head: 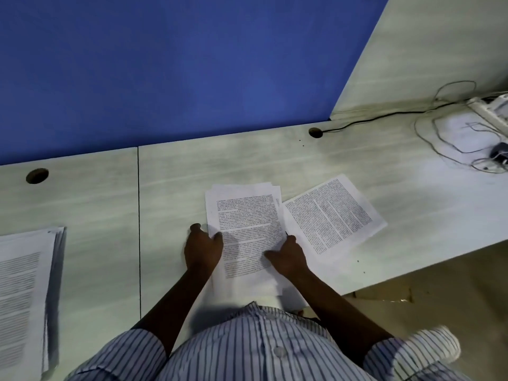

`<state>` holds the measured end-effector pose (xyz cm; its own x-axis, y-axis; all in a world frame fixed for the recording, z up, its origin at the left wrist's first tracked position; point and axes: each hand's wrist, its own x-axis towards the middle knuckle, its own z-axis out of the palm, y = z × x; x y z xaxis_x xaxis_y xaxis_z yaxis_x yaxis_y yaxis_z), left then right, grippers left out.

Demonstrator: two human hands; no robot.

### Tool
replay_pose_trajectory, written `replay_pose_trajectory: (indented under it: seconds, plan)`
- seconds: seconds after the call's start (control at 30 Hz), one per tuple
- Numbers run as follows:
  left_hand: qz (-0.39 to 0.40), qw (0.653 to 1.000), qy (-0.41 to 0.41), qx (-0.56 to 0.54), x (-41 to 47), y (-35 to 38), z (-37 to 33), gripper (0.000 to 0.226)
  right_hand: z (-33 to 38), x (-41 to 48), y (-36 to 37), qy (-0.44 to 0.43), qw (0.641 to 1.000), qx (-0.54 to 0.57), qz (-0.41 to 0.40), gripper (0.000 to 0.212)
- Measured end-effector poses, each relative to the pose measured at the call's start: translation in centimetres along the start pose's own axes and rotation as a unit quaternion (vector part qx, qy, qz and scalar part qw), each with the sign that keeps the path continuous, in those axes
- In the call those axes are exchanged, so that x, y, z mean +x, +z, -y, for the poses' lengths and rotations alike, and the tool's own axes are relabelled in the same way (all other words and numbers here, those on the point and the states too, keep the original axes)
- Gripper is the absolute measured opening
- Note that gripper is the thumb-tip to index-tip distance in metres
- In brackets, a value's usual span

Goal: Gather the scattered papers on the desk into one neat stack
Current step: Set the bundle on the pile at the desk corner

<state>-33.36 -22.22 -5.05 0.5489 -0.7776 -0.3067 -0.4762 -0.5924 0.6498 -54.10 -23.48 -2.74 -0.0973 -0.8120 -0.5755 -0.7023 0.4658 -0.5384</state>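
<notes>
A loose pile of printed sheets [244, 213] lies on the pale desk [170, 193] straight ahead, its edges not quite lined up. My left hand [203, 248] rests at the pile's left edge with the thumb on top of the paper. My right hand [288, 255] lies on the pile's lower right part, fingers spread flat on the sheets. A single printed sheet [332, 215] lies tilted to the right, its left corner tucked under the pile. Another thick stack of printed pages [24, 287] sits at the far left of the desk.
A blue partition [165, 67] stands behind the desk. Two round cable holes [37, 176] [315, 132] are set near the back edge. Cables and a power strip [489, 111] lie at the far right. The desk's front edge runs diagonally at the right, with floor [439, 287] beyond.
</notes>
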Motion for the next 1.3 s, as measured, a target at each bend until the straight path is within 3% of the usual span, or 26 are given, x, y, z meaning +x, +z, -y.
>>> replay_pose_trajectory:
  seconds: [0.2, 0.37, 0.5, 0.7, 0.8, 0.87, 0.97, 1.07, 1.13, 1.3]
  plan:
    - [-0.005, 0.999, 0.029, 0.024, -0.6, 0.1, 0.1, 0.056, -0.3, 0.6, -0.1, -0.006, 0.991, 0.129, 0.035, 0.057]
    - [-0.014, 0.998, 0.049, 0.035, -0.7, 0.5, 0.6, 0.048, 0.2, 0.1, -0.6, -0.120, 0.988, 0.091, 0.039, 0.042]
    - [-0.025, 0.999, 0.011, -0.034, -0.6, 0.5, 0.6, 0.046, 0.7, -0.3, -1.1, -0.192, 0.975, 0.100, 0.055, 0.034]
    - [-0.040, 0.991, -0.058, -0.116, -0.3, -0.4, 0.0, 0.060, 0.7, -0.4, -3.6, -0.136, 0.929, 0.313, 0.143, 0.036]
    - [0.057, 0.988, -0.070, -0.124, -0.1, -1.7, -0.9, 0.059, 0.5, 0.0, -4.4, -0.090, 0.878, 0.427, 0.198, 0.040]
    - [0.184, 0.942, -0.132, -0.250, -0.7, -2.8, -1.8, 0.062, 0.5, 0.1, -4.7, -0.069, 0.853, 0.460, 0.238, 0.042]
    - [0.376, 0.808, -0.202, -0.406, -1.7, -3.4, -1.8, 0.075, 1.0, -0.4, -5.3, -0.069, 0.834, 0.465, 0.287, 0.040]
    - [0.424, 0.751, -0.204, -0.463, -2.5, -3.1, -1.3, 0.079, 1.7, -0.4, -5.8, -0.077, 0.839, 0.438, 0.315, 0.040]
    - [0.396, 0.744, -0.193, -0.503, -3.1, -3.1, -1.6, 0.067, 2.0, -0.3, -6.2, -0.086, 0.843, 0.420, 0.326, 0.040]
    - [0.335, 0.772, -0.195, -0.504, -3.1, -2.8, -1.3, 0.043, 2.7, 0.6, -7.4, -0.117, 0.856, 0.383, 0.328, 0.042]
